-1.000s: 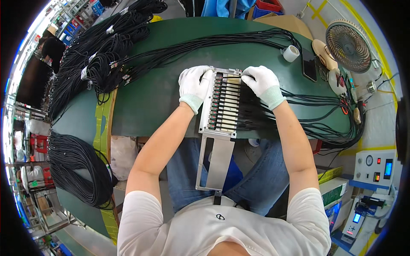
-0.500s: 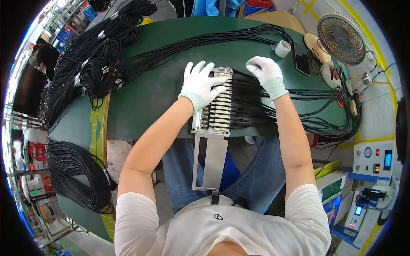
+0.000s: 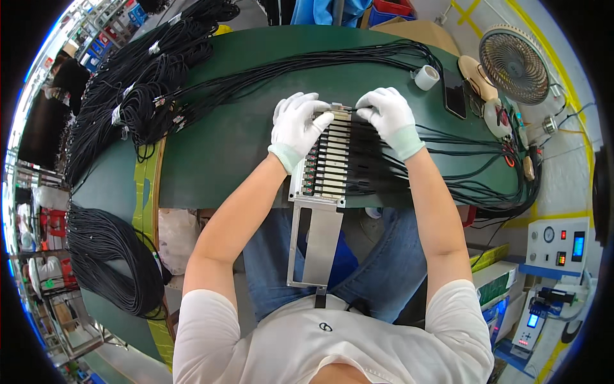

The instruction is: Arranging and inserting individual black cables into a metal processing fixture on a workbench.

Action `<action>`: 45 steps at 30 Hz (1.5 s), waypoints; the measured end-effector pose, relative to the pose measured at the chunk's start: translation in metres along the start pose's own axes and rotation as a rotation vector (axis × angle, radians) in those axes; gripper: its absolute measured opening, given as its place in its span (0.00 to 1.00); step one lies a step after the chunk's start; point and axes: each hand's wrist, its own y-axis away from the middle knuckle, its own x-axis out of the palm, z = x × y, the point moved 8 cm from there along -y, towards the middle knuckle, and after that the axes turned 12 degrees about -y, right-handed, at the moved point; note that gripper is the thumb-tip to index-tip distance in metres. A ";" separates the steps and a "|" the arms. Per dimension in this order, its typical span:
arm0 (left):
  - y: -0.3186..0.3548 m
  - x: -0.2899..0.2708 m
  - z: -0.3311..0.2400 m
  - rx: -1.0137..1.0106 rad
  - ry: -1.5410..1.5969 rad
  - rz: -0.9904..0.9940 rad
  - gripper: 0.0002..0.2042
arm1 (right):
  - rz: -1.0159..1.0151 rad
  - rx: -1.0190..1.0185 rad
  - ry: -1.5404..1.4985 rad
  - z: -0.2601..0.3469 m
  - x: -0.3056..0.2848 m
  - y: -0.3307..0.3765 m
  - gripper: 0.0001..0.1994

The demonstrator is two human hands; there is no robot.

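A metal fixture (image 3: 323, 240) lies across the table's near edge, its lower frame reaching over my lap. Its upper part carries a row of pale slots (image 3: 332, 163) with black cables (image 3: 368, 157) running out to the right. Both my hands wear white gloves. At the fixture's far end, my left hand (image 3: 298, 127) is closed, thumb against fingers; whatever is in them is hidden. Opposite it, my right hand (image 3: 389, 116) pinches a black cable close to the top slot. Small connector ends (image 3: 309, 173) show along the fixture's left side.
Heaped black cables (image 3: 147, 83) cover the table's left, with a coiled bundle (image 3: 109, 262) nearer me. More cable crosses the green table (image 3: 211, 173) at the back. A white tape roll (image 3: 426, 77), phone (image 3: 455, 95) and fan (image 3: 515, 64) stand to the right.
My left hand's spread fingers have drawn together at the fixture's left edge. My right hand has moved left to the fixture's far end and now pinches a cable there.
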 end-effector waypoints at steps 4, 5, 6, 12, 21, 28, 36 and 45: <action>-0.005 -0.011 -0.008 0.037 0.078 -0.012 0.08 | 0.008 -0.114 -0.095 0.029 0.011 0.000 0.08; -0.005 -0.012 -0.010 0.053 0.100 -0.015 0.07 | -0.007 -0.083 -0.154 0.031 0.015 0.000 0.10; -0.005 -0.011 -0.011 0.050 0.130 -0.007 0.06 | 0.034 -0.064 -0.150 0.031 0.023 0.001 0.10; -0.006 -0.016 -0.010 0.053 0.153 -0.037 0.06 | 0.122 0.140 -0.272 0.017 0.022 0.002 0.09; -0.006 -0.018 -0.011 0.075 0.136 -0.051 0.05 | 0.185 0.272 -0.453 0.006 0.031 0.005 0.09; -0.006 -0.022 0.027 -0.208 0.232 -0.108 0.08 | 0.116 0.353 -0.251 -0.017 0.004 0.004 0.11; -0.003 -0.019 0.031 -0.197 -0.039 -0.123 0.09 | 0.106 0.162 -0.101 -0.008 0.013 0.004 0.07; -0.003 -0.014 0.034 -0.236 -0.014 -0.046 0.09 | 0.140 0.107 -0.009 -0.009 0.012 0.003 0.07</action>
